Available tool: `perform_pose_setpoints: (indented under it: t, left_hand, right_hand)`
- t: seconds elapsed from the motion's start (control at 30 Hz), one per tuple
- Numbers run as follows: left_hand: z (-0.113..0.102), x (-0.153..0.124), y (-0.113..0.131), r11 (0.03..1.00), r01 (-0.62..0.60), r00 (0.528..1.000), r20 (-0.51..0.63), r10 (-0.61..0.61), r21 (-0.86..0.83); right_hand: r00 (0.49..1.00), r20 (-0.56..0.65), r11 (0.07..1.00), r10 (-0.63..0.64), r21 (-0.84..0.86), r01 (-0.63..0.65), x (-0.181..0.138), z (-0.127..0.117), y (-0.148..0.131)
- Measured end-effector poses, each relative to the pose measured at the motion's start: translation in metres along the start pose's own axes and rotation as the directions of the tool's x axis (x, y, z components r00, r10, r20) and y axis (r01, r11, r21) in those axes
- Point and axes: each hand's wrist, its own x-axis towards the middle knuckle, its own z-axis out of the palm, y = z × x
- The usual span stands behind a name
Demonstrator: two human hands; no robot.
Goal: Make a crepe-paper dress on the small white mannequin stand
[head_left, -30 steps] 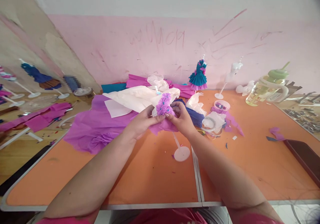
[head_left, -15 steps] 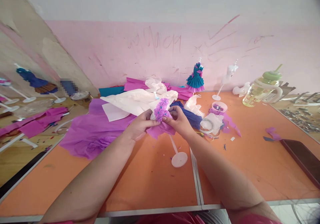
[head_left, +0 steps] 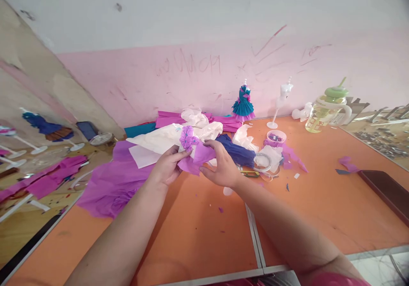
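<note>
Both hands hold a small paper dress on a white stand above the orange table (head_left: 198, 230). My left hand (head_left: 166, 169) pinches the purple crepe-paper dress (head_left: 195, 156) at its left side, just under the purple paper flowers (head_left: 188, 137). My right hand (head_left: 222, 166) grips the dress's skirt from the right, fingers curled around the paper. The stand's white round base (head_left: 227, 191) peeks out below my right wrist.
Purple crepe sheet (head_left: 111, 181), white paper (head_left: 159, 141) and dark blue paper (head_left: 236, 151) lie behind the hands. A tape roll (head_left: 262, 161), small bowl (head_left: 276, 137), finished teal dress figure (head_left: 243, 105), bare white mannequin stand (head_left: 280, 102), green-lidded bottle (head_left: 326, 111) and dark tray (head_left: 385, 190) stand right.
The hands have shifted the dress left and tilted it; my right hand moved from the flowers down to the skirt. The camera has tilted upward.
</note>
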Motion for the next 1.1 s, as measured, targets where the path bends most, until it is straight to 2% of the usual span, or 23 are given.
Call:
perform_pose_setpoints:
  t: [0.07, 0.2, 0.3, 0.47, 0.63, 0.83, 0.97, 1.1]
  left_hand:
    - [-0.003, 0.001, 0.0, 1.0, -0.007, 1.0, -0.001, 0.007, 0.001]
    - [-0.002, 0.001, -0.004, 0.999, -0.028, 1.0, -0.004, 0.029, 0.04]
    - [0.006, -0.002, -0.007, 0.998, -0.044, 0.999, 0.001, 0.044, 0.054]
    - [0.018, -0.008, -0.009, 0.993, -0.08, 0.997, -0.001, 0.081, 0.091]
    - [0.02, -0.011, -0.009, 0.997, -0.057, 0.998, -0.028, 0.059, 0.055]
    - [0.019, -0.01, -0.012, 1.0, -0.023, 0.998, -0.053, 0.024, 0.008]
    - [0.011, -0.006, -0.012, 0.998, 0.045, 0.999, 0.002, -0.045, -0.045]
    - [0.008, -0.007, -0.005, 0.995, 0.081, 0.995, 0.058, -0.078, -0.064]
  right_hand:
    - [0.999, -0.004, 0.994, -0.042, -0.1, 0.041, -0.001, 0.002, 0.001]
    - [0.997, -0.073, 0.968, 0.004, -0.25, -0.022, -0.001, 0.002, 0.004]
    - [0.993, -0.109, 0.954, -0.035, -0.3, 0.001, -0.001, -0.001, 0.003]
    - [0.99, 0.043, 0.891, -0.138, -0.431, 0.143, -0.005, -0.001, -0.004]
    - [0.982, 0.067, 0.77, -0.177, -0.611, 0.18, -0.013, 0.002, -0.008]
    - [0.967, 0.153, 0.758, -0.203, -0.601, 0.254, -0.014, 0.007, -0.005]
    - [0.968, 0.151, 0.772, -0.202, -0.583, 0.252, -0.013, 0.007, -0.006]
    - [0.961, 0.196, 0.742, -0.197, -0.611, 0.277, -0.012, 0.005, -0.007]
